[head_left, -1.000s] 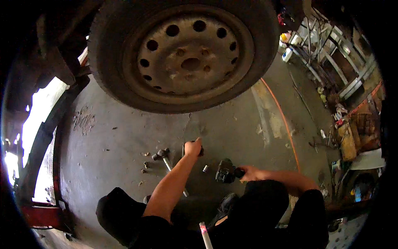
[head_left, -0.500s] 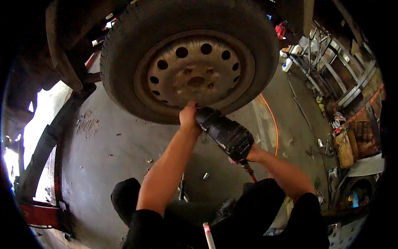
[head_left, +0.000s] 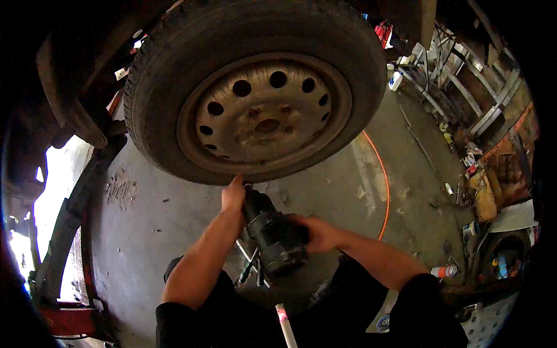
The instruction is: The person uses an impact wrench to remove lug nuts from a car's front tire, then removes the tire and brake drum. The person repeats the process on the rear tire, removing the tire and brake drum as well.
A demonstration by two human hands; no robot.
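Observation:
A black impact wrench (head_left: 272,235) is held between my hands, below a raised wheel with a dark tyre (head_left: 156,87) and a dirty steel rim (head_left: 238,107). My right hand (head_left: 318,233) is closed on the wrench from its right side; the handle is hidden behind the body. My left hand (head_left: 233,196) is closed at the wrench's nose, just under the tyre's lower edge. Its fingertips are partly hidden. The nose points up toward the tyre and is apart from the rim's bolt holes.
An orange hose (head_left: 384,174) runs across the floor at right. Crossed metal bars (head_left: 246,255) lie beneath my arms. Metal frames (head_left: 476,95), a can (head_left: 444,271) and clutter line the right side. A red metal base (head_left: 69,322) stands lower left. A white pink-tipped stick (head_left: 285,327) juts from the lower edge.
Both hands have brought the impact wrench down and left, away from the rim, and its body now stands more upright in view. The wheel appears slightly farther left. Crossed bars on the floor show more.

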